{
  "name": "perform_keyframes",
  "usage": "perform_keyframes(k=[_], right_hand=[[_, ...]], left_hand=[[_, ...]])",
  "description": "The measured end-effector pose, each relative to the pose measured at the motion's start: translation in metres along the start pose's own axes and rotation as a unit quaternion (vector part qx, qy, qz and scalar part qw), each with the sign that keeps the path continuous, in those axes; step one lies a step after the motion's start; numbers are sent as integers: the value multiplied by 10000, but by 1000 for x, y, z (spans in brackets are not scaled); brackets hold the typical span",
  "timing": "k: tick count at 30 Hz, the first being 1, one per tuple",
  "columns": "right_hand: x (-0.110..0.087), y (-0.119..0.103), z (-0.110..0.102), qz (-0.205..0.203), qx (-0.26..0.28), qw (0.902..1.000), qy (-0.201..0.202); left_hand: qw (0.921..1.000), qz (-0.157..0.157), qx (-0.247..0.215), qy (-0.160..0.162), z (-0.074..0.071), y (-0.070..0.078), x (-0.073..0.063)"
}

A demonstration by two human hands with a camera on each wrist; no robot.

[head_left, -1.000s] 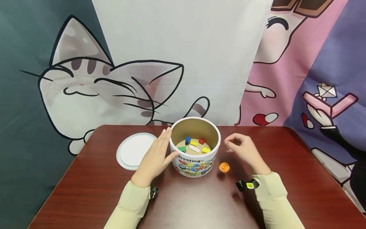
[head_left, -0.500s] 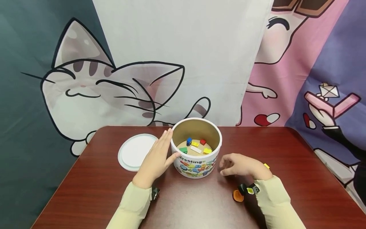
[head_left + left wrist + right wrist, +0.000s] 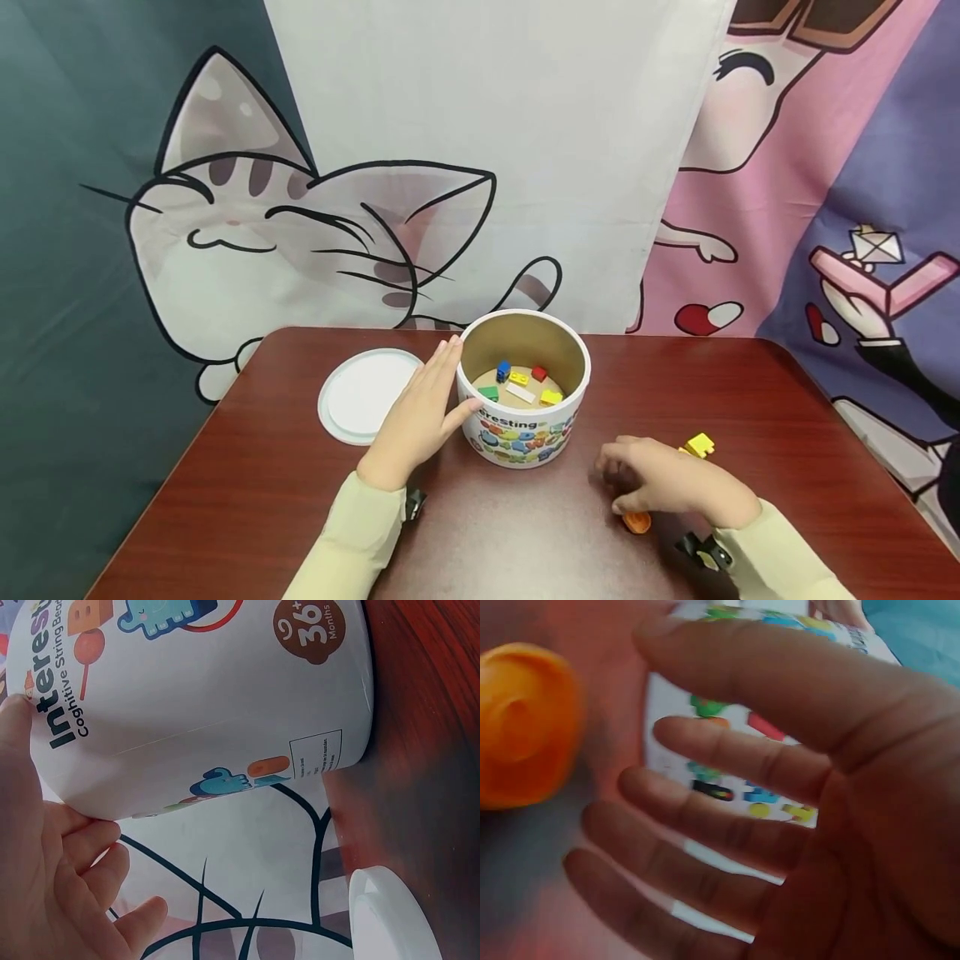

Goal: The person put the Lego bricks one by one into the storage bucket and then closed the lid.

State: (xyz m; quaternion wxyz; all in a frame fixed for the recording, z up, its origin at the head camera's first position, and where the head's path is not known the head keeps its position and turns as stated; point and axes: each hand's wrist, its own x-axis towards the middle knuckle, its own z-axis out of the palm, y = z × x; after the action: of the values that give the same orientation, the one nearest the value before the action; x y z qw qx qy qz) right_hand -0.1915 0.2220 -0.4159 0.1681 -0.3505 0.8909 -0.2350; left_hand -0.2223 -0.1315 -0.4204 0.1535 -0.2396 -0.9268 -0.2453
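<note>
My left hand (image 3: 417,423) rests against the left side of a white printed bucket (image 3: 517,433), fingers straight and thumb at its rim. In the left wrist view the fingertips (image 3: 101,832) touch the printed wall. On the bucket's floor lie several small toy bricks, among them a blue brick (image 3: 503,372), a red brick (image 3: 539,373) and a green brick (image 3: 489,392). To the bucket's right, my right hand (image 3: 667,479) hovers low over the table, fingers loosely bent and holding nothing. Beneath its thumb sits a round orange piece (image 3: 637,522) with a raised centre (image 3: 516,724).
A white round lid (image 3: 367,392) lies on the brown table (image 3: 225,500), left of the bucket and behind my left hand. Yellow bricks (image 3: 700,445) stand just beyond my right hand. A cartoon-printed cloth (image 3: 465,100) hangs behind the table.
My right hand has come down from beside the bucket's rim towards the orange piece, which has shifted nearer to me and rightward. The yellow bricks have come into view. My left hand stays on the bucket.
</note>
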Motion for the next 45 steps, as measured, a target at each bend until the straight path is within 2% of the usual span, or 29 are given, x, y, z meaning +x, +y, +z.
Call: perform_keyframes(k=[5,9,18,24,28,33,38,45], right_hand=[[-13,3,10,-55,175,9998,-84],[-18,5,16,-114,100,9999,-49],[-15,6,23,-344,-319,9988,152],[-12,7,22,-411,-337,9984,214],[-10,6,22,-447,-371,9975,409],[-6,5,20,-321,-347,9965,695],[-4,5,17,-501,-433,9906,1195],[3,-3,8,-866,-483,9638,2476]], left_hand=[[10000,-17,-8,-17,0,-1,1],[10000,-51,-8,-53,0,0,1],[10000,24,42,-23,1,-2,1],[10000,36,91,5,0,-2,0],[9999,22,142,0,-1,-2,0],[9999,16,133,-17,-1,-1,0],[9999,14,98,-46,-1,0,0],[10000,21,68,-32,-1,1,-1]])
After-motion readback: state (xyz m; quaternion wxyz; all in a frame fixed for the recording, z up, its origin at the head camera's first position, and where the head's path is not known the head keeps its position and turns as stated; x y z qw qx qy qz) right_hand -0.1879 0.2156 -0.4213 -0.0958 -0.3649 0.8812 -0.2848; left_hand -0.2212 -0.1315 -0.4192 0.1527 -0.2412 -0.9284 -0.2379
